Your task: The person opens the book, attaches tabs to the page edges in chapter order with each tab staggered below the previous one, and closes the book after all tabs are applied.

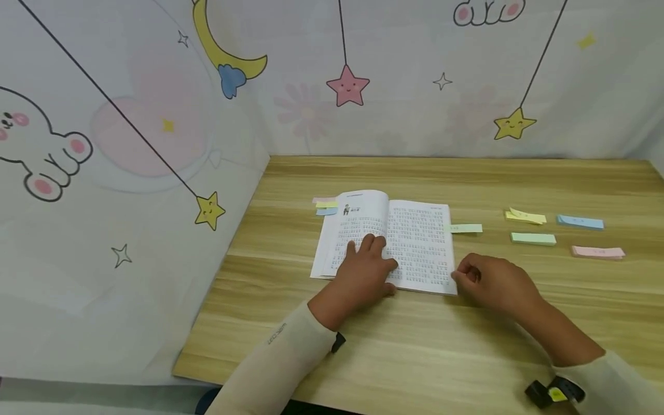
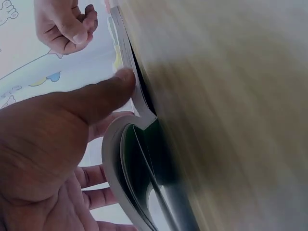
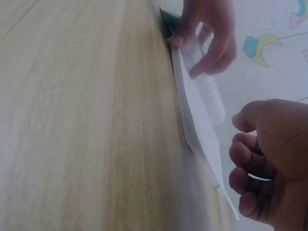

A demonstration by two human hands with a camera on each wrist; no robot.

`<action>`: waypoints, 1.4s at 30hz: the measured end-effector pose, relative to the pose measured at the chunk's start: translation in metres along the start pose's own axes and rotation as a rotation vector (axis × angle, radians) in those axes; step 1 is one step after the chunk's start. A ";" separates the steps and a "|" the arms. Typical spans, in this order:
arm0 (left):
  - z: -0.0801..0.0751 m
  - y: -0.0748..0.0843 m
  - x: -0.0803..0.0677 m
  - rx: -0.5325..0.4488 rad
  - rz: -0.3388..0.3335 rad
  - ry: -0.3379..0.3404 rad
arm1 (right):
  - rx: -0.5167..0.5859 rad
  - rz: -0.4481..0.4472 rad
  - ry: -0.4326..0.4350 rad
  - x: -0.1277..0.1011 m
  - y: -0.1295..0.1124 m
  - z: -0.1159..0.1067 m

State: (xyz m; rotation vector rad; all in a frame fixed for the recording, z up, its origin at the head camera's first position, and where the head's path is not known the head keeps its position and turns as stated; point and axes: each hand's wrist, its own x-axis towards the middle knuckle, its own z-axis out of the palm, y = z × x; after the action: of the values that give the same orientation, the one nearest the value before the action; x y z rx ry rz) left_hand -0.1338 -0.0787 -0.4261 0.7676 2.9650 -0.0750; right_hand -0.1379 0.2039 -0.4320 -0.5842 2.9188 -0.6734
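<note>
An open book lay near the middle of the wooden surface, its printed pages facing up. The left hand rested flat on the lower part of the book across the gutter, fingers spread and fairly straight on the paper, the thumb lying along the near edge; the left wrist view showed that thumb against the page edges, with the lower pages bowed up from the surface. The right hand sat just beside the book's near right corner with its fingers curled in toward the palm. Whether it pinched the corner of the page could not be told from the head view (the right wrist view showed the curled fingers close to the page edge but apart from it, with nothing held between them).

A green sticky tab stuck out from the right edge of the book, and pink, yellow and blue tabs stuck out from the left edge near the top. Well to the right lay four loose pads of notes: yellow, blue, green and pink. A cartoon-printed curtain with stars and a moon enclosed the surface at the back and left.
</note>
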 end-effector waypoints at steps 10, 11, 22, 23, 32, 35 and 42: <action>-0.001 0.003 0.000 0.037 -0.022 0.025 | 0.024 -0.210 -0.186 -0.007 -0.005 0.001; -0.001 0.003 0.001 0.033 -0.032 0.044 | 0.017 -0.235 -0.151 -0.006 -0.005 0.003; 0.003 -0.003 -0.003 0.079 -0.286 0.684 | -0.149 -0.374 -0.068 0.017 -0.008 0.011; 0.003 -0.003 -0.004 0.132 -0.302 0.700 | -0.159 -0.380 -0.071 0.017 -0.009 0.009; -0.007 0.006 -0.006 0.103 -0.028 0.239 | -0.172 -0.510 0.277 0.027 -0.018 0.006; -0.004 0.009 -0.003 0.033 -0.015 0.200 | -0.152 -0.644 0.533 0.030 -0.027 0.007; -0.004 0.004 0.003 0.031 -0.264 0.460 | -0.065 -0.413 0.336 0.023 -0.032 0.008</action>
State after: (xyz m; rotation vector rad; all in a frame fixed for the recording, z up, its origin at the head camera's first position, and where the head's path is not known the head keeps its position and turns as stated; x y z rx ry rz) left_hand -0.1345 -0.0732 -0.4228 0.4361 3.4952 0.0488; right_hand -0.1467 0.1651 -0.4246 -1.2134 3.1609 -0.7857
